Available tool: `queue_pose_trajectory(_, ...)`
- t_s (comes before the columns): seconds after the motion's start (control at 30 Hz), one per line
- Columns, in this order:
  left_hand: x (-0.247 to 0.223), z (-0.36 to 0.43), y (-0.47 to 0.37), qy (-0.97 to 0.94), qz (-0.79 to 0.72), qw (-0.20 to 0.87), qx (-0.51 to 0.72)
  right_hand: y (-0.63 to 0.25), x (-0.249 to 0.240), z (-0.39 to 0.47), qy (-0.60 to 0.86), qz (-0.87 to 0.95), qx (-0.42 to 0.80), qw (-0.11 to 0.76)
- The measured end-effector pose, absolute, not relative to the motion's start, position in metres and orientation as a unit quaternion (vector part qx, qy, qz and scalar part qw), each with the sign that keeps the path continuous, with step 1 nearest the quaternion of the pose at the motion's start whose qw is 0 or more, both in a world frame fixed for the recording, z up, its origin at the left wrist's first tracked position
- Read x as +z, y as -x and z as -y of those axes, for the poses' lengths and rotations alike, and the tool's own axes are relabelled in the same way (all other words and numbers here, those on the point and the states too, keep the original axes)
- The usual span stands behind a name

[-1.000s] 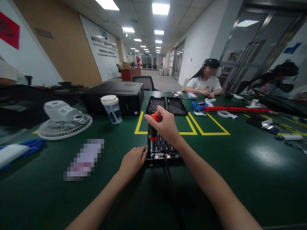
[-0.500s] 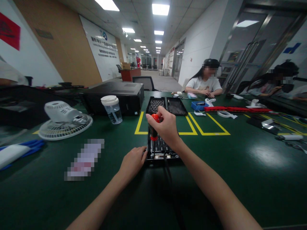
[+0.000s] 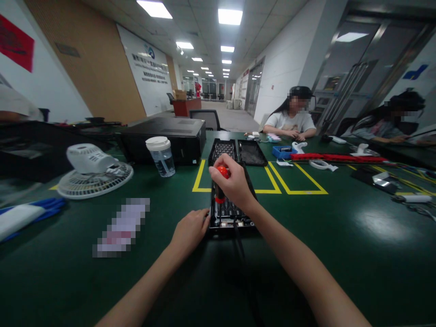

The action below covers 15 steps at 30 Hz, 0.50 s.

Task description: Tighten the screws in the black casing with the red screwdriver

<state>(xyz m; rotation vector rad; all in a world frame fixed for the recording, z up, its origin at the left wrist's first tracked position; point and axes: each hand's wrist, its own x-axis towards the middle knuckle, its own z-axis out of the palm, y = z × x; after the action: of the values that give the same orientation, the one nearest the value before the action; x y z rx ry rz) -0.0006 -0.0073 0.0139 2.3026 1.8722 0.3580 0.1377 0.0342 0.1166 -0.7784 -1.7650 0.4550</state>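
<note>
Head view shows the right hand (image 3: 232,181) with fingers closed around the red-and-black screwdriver (image 3: 220,193) above the open black case (image 3: 231,213), the left hand (image 3: 191,229) touching its left edge, fingers together, and bare green tabletop (image 3: 323,236) stretching widely to the right.

The right hand (image 3: 233,181) hides part of a screwdriver (image 3: 220,199), its tip too small to make out over the black case (image 3: 231,210). Pixelation masks an item (image 3: 122,227) at lower left. The left edge crops blue-and-white gloves (image 3: 30,215), while small lettering blurs on the upper-left sign (image 3: 145,68).
</note>
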Motion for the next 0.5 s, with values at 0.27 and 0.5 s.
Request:
queue_pose_trajectory(0.27, 0.018, 0.009, -0.001, -0.767, -0.628, 0.075, 0.109, -0.140, 0.112, -0.046, 0.203, 0.732, 0.429, 0.489)
queue_pose_trajectory(0.5, 0.018, 0.009, -0.001, -0.766, -0.628, 0.081, 0.112, -0.138, 0.105, -0.050, 0.090, 0.638, 0.615, 0.455)
